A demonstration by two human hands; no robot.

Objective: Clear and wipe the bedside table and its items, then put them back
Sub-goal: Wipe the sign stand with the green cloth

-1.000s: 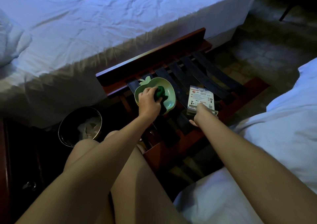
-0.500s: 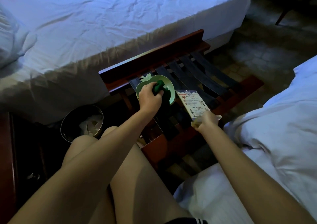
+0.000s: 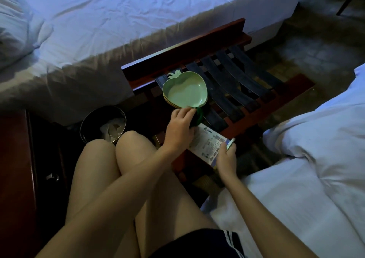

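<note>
Currently: person seated on the near bed (image 3: 316, 169), knees bare, dark shorts (image 3: 197, 244) with white side stripes.

Left hand (image 3: 178, 128): grip closed round a dark green cloth (image 3: 199, 116), fingers curled over it. The cloth touches the near rim of the apple-shaped bowl (image 3: 185, 92).

Bowl: pale green, with a leaf tab at its far edge, nested on top of others whose rims show beneath (count uncertain). The stack sits on the dark straps of a wooden luggage rack (image 3: 177, 58), at its left end, between the two beds.

Right hand (image 3: 227, 157): grip holds a printed card (image 3: 207, 144) by its near right edge, thumb on top. The card is tilted, held over the near rail of the rack, just below the left hand.

Writing: the card carries a logo at the top, a blue band and rows of small icons with captions; the text is too small and dim to read. No brand visible on the bowl or cloth.

Surroundings: a round metal bin (image 3: 87, 119) with crumpled white paper stands on the floor left of the rack, beside the knees. Bedside worktop (image 3: 15, 159), dark red wood, at the far left, with a drawer knob (image 3: 52, 176) on its front. Far bed (image 3: 138, 11) has a rumpled white sheet.
</note>
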